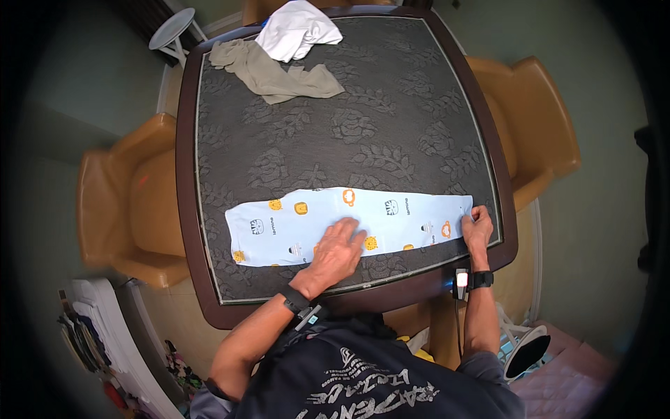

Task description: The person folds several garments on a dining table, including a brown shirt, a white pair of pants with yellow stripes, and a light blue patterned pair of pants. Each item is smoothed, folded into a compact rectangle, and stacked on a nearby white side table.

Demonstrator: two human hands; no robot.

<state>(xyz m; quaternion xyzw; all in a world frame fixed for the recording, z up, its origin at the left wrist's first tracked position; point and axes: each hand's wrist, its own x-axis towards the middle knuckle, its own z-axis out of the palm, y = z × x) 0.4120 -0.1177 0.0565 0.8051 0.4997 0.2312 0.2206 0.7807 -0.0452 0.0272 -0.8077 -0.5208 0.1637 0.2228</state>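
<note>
A light blue cloth garment (314, 222) printed with small animal faces lies flat along the near side of the table, folded into a long strip. My left hand (337, 249) rests on its middle, palm down with fingers apart. At the strip's right end, my right hand (476, 228) pinches the edge of the fabric between thumb and fingers. Both wrists wear black bands with small devices.
On the dark patterned tabletop (335, 146), a crumpled white cloth (298, 31) and a grey-brown garment (272, 76) lie at the far left. Tan chairs stand at the left (131, 199) and right (539, 115). A white stool (175, 29) is beyond the far left corner.
</note>
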